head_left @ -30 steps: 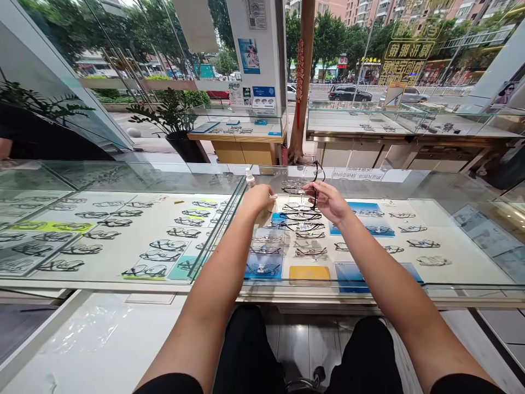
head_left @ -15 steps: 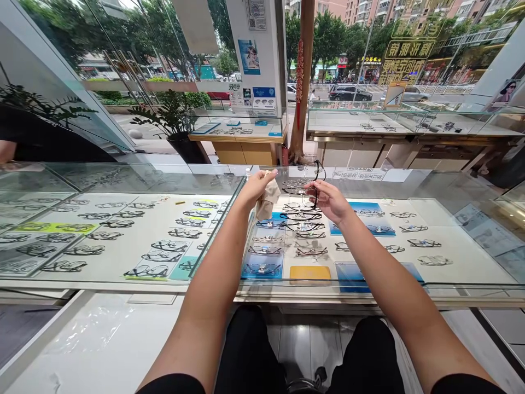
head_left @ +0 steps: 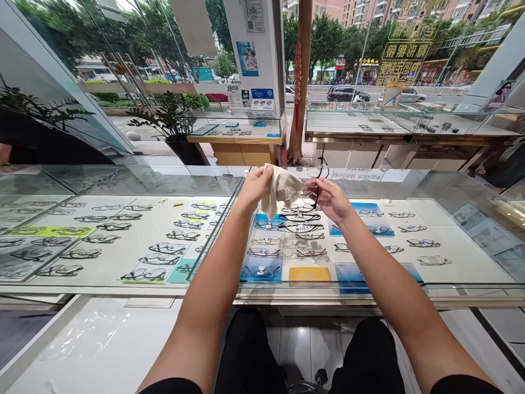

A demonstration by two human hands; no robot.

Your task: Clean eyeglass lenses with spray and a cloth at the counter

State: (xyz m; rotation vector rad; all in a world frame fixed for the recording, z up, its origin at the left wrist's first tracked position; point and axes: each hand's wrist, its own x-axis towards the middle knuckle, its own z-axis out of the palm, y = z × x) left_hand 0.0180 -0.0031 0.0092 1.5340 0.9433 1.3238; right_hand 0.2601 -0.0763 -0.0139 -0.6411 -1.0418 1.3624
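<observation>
Pinched in my left hand [head_left: 257, 186] is a beige cleaning cloth [head_left: 282, 189], hanging loosely from the fingers above the glass counter. My right hand [head_left: 330, 200] is closed on a pair of dark-framed eyeglasses [head_left: 322, 167], whose lenses and one temple show above and beside the fingers. The cloth's right edge comes close to the eyeglasses; whether they touch I cannot tell. Under both hands, inside the glass display case [head_left: 371, 282], lie rows of eyeglass frames [head_left: 301, 227].
A yellow case [head_left: 309, 274] and blue display boards [head_left: 261, 268] lie under the glass. To the left is a further case section with many frames [head_left: 147, 260]. A clear plastic bag [head_left: 88, 331] rests on the white surface at lower left. A potted plant [head_left: 174, 131] stands beyond the counter.
The cloth was bunched in my left hand; now it hangs spread out, reaching right toward the eyeglasses. My right hand and the eyeglasses have barely moved.
</observation>
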